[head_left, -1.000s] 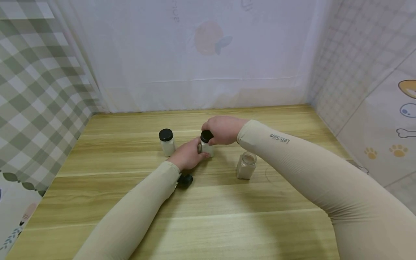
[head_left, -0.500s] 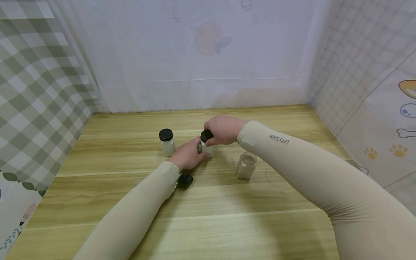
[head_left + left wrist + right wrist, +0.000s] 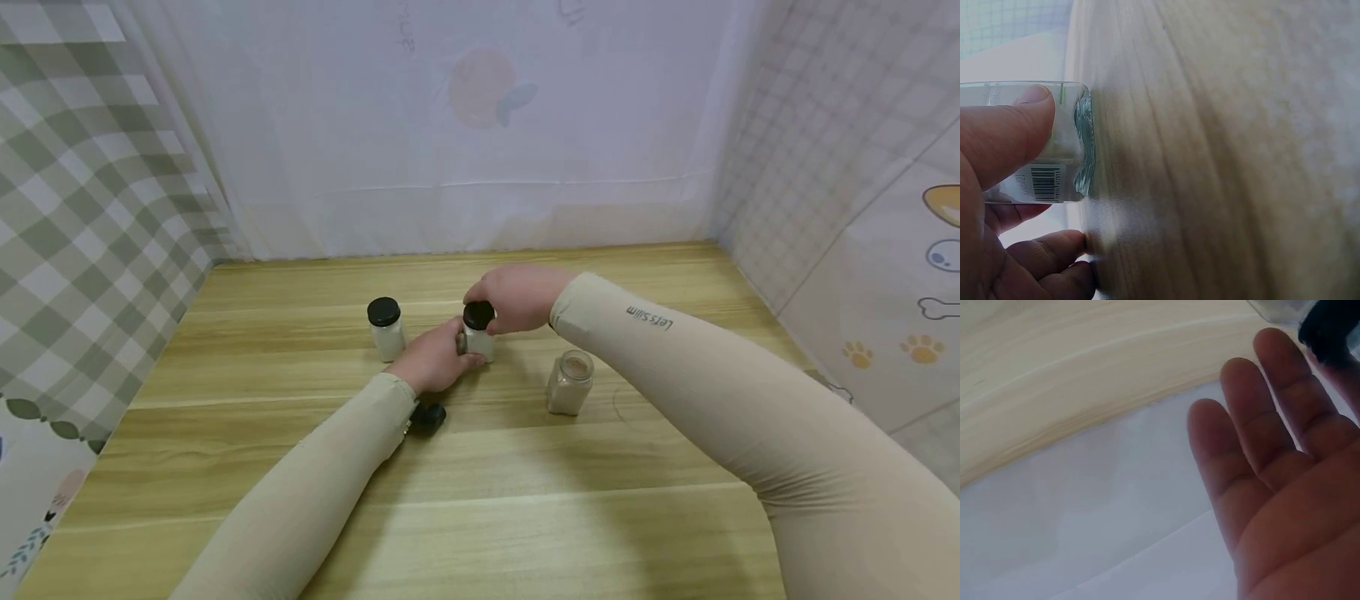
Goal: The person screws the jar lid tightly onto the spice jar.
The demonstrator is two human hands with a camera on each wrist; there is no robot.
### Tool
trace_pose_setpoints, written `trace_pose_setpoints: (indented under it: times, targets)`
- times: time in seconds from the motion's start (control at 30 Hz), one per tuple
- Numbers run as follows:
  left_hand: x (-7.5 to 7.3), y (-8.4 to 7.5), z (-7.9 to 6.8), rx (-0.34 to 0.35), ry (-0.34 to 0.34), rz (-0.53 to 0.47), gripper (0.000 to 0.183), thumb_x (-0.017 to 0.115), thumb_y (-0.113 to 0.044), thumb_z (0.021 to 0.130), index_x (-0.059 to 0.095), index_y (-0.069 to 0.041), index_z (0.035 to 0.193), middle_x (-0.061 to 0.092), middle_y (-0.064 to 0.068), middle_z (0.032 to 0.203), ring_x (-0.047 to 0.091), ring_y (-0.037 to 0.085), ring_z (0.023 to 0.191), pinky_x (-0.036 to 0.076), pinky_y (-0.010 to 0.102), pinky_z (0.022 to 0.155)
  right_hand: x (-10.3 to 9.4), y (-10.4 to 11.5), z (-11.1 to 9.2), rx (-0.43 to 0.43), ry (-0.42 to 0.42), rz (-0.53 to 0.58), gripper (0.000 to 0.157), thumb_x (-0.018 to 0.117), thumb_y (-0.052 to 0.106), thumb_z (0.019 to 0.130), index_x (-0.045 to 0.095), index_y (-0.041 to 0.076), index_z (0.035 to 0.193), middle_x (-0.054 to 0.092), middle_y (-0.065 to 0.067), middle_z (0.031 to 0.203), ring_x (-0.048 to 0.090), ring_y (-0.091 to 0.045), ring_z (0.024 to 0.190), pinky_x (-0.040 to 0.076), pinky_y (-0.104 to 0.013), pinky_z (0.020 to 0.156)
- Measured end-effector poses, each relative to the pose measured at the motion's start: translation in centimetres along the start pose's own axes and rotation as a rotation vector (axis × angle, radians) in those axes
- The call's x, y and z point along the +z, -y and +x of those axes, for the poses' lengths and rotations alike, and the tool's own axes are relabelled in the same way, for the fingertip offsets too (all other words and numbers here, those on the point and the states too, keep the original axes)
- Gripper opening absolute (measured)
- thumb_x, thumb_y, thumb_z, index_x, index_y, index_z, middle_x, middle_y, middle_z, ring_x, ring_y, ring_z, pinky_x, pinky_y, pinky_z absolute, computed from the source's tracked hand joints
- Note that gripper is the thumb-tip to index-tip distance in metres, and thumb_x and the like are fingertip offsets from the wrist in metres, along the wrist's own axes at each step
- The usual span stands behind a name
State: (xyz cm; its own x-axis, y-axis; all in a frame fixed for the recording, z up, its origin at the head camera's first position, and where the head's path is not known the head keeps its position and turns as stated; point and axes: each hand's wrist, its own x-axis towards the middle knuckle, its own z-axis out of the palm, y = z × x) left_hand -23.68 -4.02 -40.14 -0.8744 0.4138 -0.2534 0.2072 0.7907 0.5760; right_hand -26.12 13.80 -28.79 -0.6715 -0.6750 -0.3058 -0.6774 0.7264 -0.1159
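In the head view my left hand [image 3: 429, 358] grips a clear glass jar [image 3: 481, 345] that stands upright on the table. Its label with a barcode [image 3: 1045, 183] shows in the left wrist view, with my thumb pressed along the glass. Above, my right hand [image 3: 523, 297] pinches the jar's black lid [image 3: 478, 314] between thumb and index finger. The right wrist view has this lid at its top right corner, the other fingers [image 3: 1247, 394] held nearly straight, away from it. Whether the lid is loose on the jar, I cannot tell.
Left of my hands stands another jar [image 3: 387, 340] with a black lid. An open-topped glass jar [image 3: 570, 385] with pale brown contents is at the right. A small black object [image 3: 427, 418] shows by the left wrist. Printed cloth walls [image 3: 450, 167] border the wooden table [image 3: 487, 533].
The fingers of my right hand have shifted slightly around the black lid, first off to the right, then back over it. My left hand and the jars have stayed put.
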Motion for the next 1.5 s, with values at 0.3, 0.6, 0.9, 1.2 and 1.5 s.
trace_pose_setpoints:
  times: [0.3,0.6,0.9,1.2,1.5]
  targets:
    - [0.02,0.11,0.09,0.018,-0.005,-0.018,0.061,0.069,-0.044,0.102,0.044,-0.022,0.154,0.059,0.006,0.152,0.055,0.031,0.143,0.043,0.053,0.119,0.23,0.26,0.15,0.034,-0.008,0.001,0.024,0.078,0.023,0.096,0.071,0.013,0.117,0.072,-0.004,0.113,0.067,-0.022,0.103,0.054,-0.041,0.098]
    - [0.04,0.13,0.08,0.025,-0.005,-0.021,0.059,0.068,-0.044,0.103,0.044,-0.023,0.152,0.06,0.006,0.151,0.055,0.031,0.142,0.044,0.052,0.118,0.14,0.72,-0.03,0.079,0.009,0.018,0.024,0.077,0.025,0.097,0.069,0.012,0.115,0.071,-0.003,0.109,0.065,-0.021,0.098,0.054,-0.04,0.094]
    - [0.03,0.13,0.06,0.017,-0.003,-0.01,0.058,0.068,-0.045,0.103,0.045,-0.022,0.151,0.06,0.007,0.15,0.056,0.031,0.141,0.045,0.052,0.117,0.25,0.8,0.09,0.096,0.011,0.015,0.027,0.076,0.029,0.098,0.068,0.011,0.118,0.07,-0.002,0.107,0.063,-0.021,0.094,0.053,-0.039,0.089]
    - [0.12,0.17,0.03,0.036,-0.017,0.014,0.057,0.068,-0.043,0.103,0.046,-0.02,0.15,0.061,0.008,0.149,0.058,0.03,0.139,0.046,0.051,0.116,0.55,0.55,0.24,0.094,-0.006,0.005,0.027,0.077,0.033,0.097,0.067,0.011,0.11,0.068,-0.002,0.099,0.061,-0.019,0.087,0.052,-0.036,0.082]
    - [0.12,0.14,-0.02,0.047,-0.019,0.017,0.058,0.069,-0.043,0.103,0.045,-0.021,0.151,0.061,0.009,0.149,0.059,0.03,0.138,0.047,0.05,0.115,0.78,0.36,0.35,0.098,-0.024,-0.003,0.03,0.076,0.038,0.097,0.065,0.01,0.104,0.066,-0.002,0.093,0.057,-0.017,0.081,0.048,-0.033,0.074]
